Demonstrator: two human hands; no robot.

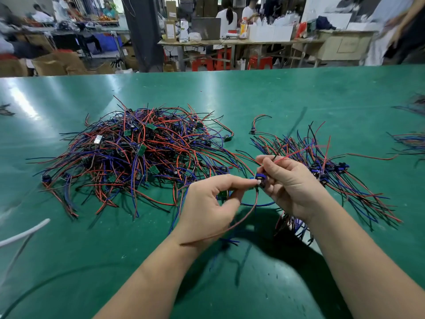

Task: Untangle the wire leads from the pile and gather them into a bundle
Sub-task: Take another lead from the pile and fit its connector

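We saw a smooth green table mat (299,93) with a soft sheen under the lights; the wire pile (138,153) wore glossy red, blue and black plastic insulation, and far left stood matt brown cardboard boxes (57,63)

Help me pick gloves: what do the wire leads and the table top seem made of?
Wire leads: flexible plastic-like insulation in red, blue and black, judging by their loose curves; metal inside not visible. Table top: green mat, probably rubber or vinyl, semi-glossy, given soft light reflections.
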